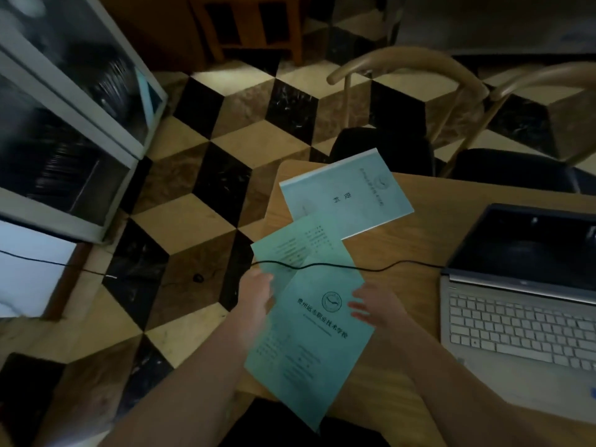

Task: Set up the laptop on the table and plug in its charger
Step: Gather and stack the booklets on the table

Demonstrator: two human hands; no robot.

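Note:
An open silver laptop (522, 304) with a dark screen sits at the right of the wooden table (419, 221). A thin black charger cable (371, 269) runs from the laptop's left side across the table and off its left edge toward the floor. My left hand (256, 293) grips the left edge of a green booklet (306, 343) lifted and tilted over the table's near left corner. My right hand (371, 304) touches the booklet's right side with spread fingers. A second green booklet (300, 246) lies under the cable.
A pale blue booklet (346, 191) lies at the table's far left corner. Two wooden chairs (403, 101) with dark seats stand behind the table. A white shelf unit (71, 117) stands at the left on the checkered floor (206, 175).

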